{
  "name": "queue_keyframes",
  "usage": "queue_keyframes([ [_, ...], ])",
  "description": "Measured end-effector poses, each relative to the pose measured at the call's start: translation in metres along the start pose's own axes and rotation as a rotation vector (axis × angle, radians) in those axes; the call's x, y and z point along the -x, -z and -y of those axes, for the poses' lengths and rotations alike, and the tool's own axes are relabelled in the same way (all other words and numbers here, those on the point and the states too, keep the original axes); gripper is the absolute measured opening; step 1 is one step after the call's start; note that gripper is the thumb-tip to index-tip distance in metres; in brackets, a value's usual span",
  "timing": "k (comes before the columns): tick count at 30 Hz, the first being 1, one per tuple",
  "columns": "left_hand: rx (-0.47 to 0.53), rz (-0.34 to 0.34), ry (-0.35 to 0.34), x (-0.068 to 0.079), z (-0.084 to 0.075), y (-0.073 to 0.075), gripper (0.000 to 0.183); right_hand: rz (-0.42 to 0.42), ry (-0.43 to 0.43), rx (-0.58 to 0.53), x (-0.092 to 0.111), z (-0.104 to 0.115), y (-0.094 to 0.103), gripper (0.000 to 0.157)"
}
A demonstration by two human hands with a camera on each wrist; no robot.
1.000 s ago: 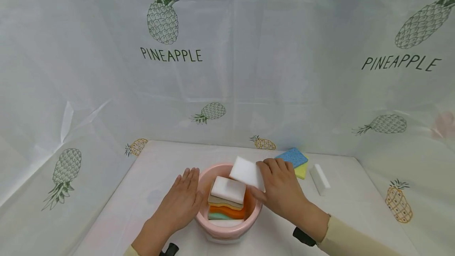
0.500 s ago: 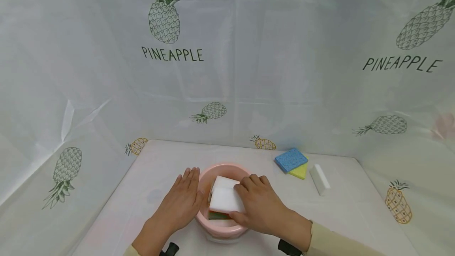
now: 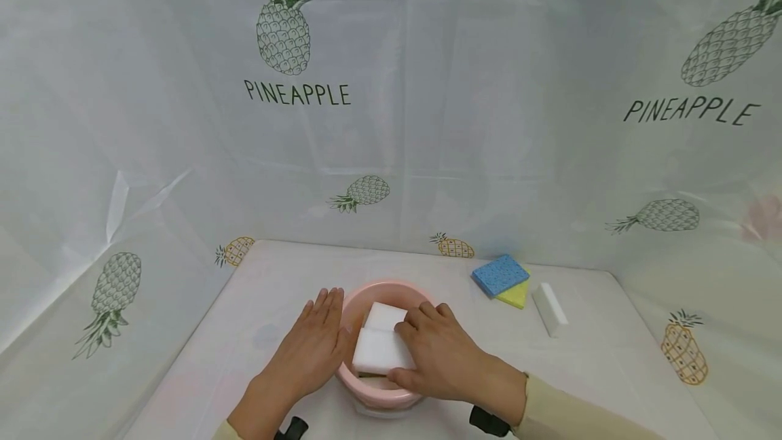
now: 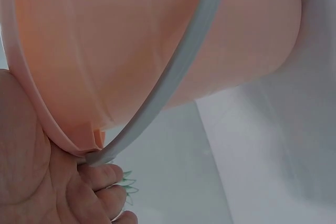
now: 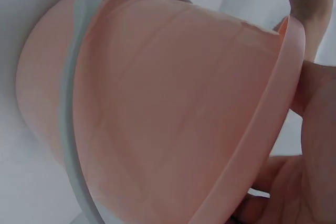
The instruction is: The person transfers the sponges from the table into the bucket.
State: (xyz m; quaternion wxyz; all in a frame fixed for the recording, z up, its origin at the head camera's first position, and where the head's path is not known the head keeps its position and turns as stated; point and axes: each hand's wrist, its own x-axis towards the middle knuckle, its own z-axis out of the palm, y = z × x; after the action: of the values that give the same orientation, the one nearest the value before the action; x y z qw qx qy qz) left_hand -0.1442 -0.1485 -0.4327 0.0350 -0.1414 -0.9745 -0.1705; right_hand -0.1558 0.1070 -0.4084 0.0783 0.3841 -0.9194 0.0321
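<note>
A pink bucket (image 3: 375,398) with a grey handle (image 4: 173,72) stands on the white table. My left hand (image 3: 308,345) rests against its left rim, fingers straight and side by side. Over the bucket's mouth, my right hand (image 3: 442,358) grips a white sponge (image 3: 380,350) by its right side. Behind that one, a second white sponge (image 3: 386,316) shows partly inside the bucket. The sponges lower in the stack are almost wholly covered. In the right wrist view the bucket's wall (image 5: 173,87) hides what the right fingers hold.
At the back right of the table (image 3: 293,263), a blue sponge (image 3: 501,275) lies partly on a yellow sponge (image 3: 514,295). A white block (image 3: 550,309) is to their right. Pineapple-printed sheeting (image 3: 464,121) rises behind and on both sides.
My right hand has brought the white sponge leftward and down, from above the bucket's right rim onto the front of the stack. My left hand has stayed at the rim.
</note>
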Motion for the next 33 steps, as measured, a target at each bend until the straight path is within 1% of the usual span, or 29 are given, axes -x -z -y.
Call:
queue_keyframes([
  [3,0.005,-0.008,-0.006,0.0,0.0,0.0,0.063,0.029,0.02,-0.003,0.0,-0.002,0.0,0.056],
  [5,0.011,-0.016,-0.011,0.0,0.0,-0.001,0.063,0.029,0.037,0.003,0.0,-0.003,0.0,0.054],
  [10,0.015,-0.036,-0.025,-0.001,0.0,-0.001,0.062,-0.011,0.062,0.023,0.001,-0.003,0.0,0.045],
  [15,0.02,-0.027,-0.02,-0.001,0.0,-0.001,0.062,-0.059,0.062,0.043,0.003,-0.004,-0.001,0.037],
  [18,0.032,-0.02,-0.016,0.0,0.0,0.0,0.062,-0.111,0.039,0.05,0.005,-0.007,-0.003,0.033],
  [20,0.036,-0.018,-0.015,0.0,-0.001,0.0,0.062,-0.156,0.008,0.059,0.008,-0.01,-0.006,0.031],
  [23,0.035,-0.02,-0.011,0.0,-0.001,0.0,0.062,-0.228,-0.033,0.075,0.011,-0.018,-0.011,0.032],
  [27,0.039,-0.018,-0.005,0.0,-0.001,0.0,0.063,-0.347,-0.065,0.099,0.016,-0.034,-0.017,0.03],
  [29,0.043,-0.017,-0.005,0.001,-0.001,0.0,0.063,-0.406,-0.079,0.103,0.018,-0.043,-0.019,0.027],
  [33,0.055,-0.017,-0.005,0.001,-0.002,0.0,0.064,-0.474,-0.134,0.114,0.024,-0.064,-0.022,0.032],
])
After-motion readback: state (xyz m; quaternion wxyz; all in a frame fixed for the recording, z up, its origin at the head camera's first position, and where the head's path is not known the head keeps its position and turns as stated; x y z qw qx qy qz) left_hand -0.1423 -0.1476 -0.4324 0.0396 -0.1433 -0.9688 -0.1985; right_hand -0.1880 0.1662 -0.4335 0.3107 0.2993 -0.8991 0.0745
